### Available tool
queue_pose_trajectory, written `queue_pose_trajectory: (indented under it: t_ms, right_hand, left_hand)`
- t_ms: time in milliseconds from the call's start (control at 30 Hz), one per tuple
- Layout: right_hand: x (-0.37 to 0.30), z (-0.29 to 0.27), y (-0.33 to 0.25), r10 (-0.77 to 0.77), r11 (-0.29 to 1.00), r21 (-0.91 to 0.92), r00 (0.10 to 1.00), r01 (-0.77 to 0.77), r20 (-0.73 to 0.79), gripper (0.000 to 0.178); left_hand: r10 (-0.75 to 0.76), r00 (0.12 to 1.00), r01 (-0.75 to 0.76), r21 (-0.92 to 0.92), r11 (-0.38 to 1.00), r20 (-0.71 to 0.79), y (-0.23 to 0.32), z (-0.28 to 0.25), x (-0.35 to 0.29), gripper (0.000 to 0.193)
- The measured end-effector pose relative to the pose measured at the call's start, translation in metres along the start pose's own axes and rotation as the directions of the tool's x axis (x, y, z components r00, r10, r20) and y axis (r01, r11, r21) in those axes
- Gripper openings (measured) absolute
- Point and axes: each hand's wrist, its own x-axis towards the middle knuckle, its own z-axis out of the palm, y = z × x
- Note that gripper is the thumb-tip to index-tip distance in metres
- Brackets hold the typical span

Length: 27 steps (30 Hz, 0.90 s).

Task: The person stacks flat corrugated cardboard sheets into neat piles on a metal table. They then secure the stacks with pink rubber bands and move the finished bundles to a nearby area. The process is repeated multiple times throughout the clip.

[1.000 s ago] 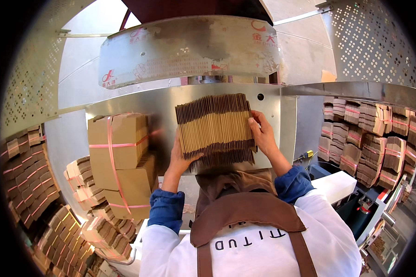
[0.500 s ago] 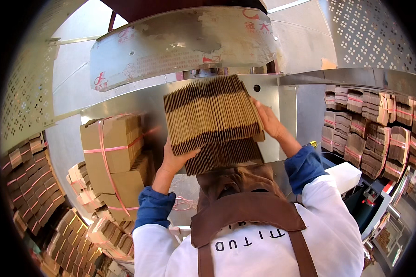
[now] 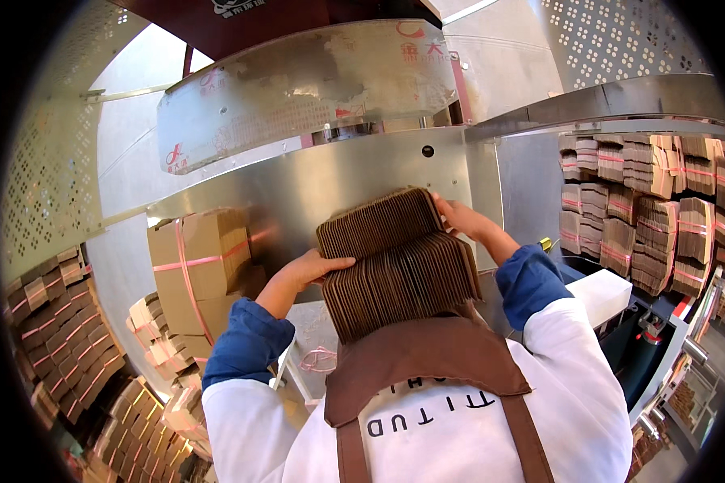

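Observation:
A thick row of folded brown cardboard pieces (image 3: 383,225) stands between my hands, its many edges packed side by side. My left hand (image 3: 302,272) grips its left end, the thumb lying along the near side. At the far right end, my right hand (image 3: 466,219) presses in with its fingers partly hidden behind the cardboard. Another row of the same brown cardboard (image 3: 403,282) lies directly on the near side, close against my brown apron (image 3: 419,354). Whether the two rows are joined, I cannot tell.
A shiny metal panel (image 3: 354,173) rises beyond the cardboard, below a machine's scuffed metal cover (image 3: 298,97). Large cardboard bundles (image 3: 187,278) tied with pink strapping stand at left. Tied cardboard stacks (image 3: 652,217) fill the right side, near a white box (image 3: 600,296).
Both hands have brought the held cardboard down and toward my body. Its lighter tan side has turned out of sight, and dark edges now face up. The view has shifted slightly.

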Motion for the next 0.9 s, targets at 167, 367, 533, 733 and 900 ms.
queue_pose_trajectory:
  t_ms: [167, 367, 533, 733, 900]
  right_hand:
    - [-0.018, -0.01, -0.004, -0.073, 0.997, -0.016, 0.987, 0.077, 0.146, 0.086]
    - [-0.005, -0.008, 0.001, -0.06, 0.997, -0.035, 0.986, 0.067, 0.157, 0.079]
    - [-0.02, -0.01, -0.002, -0.358, 0.933, -0.026, 0.933, 0.359, 0.04, 0.071]
    - [-0.053, -0.058, -0.049, -0.668, 0.72, -0.32, 0.74, 0.616, -0.079, 0.097]
    - [-0.024, -0.093, -0.001, -0.676, 0.685, -0.511, 0.714, 0.519, -0.18, 0.09]
  left_hand:
    - [0.001, 1.0, -0.001, -0.02, 1.0, 0.002, -0.005, -0.001, 0.005, 0.053]
    - [0.049, 0.999, -0.049, -0.091, 0.995, 0.001, -0.011, 0.003, 0.01, 0.055]
    - [0.276, 0.956, -0.276, 0.016, 0.961, -0.101, 0.007, 0.027, -0.008, 0.061]
    - [0.659, 0.721, -0.575, 0.347, 0.741, -0.213, 0.051, 0.042, 0.004, 0.074]
    - [0.804, 0.54, -0.659, 0.467, 0.589, -0.251, 0.076, 0.067, 0.099, 0.1]
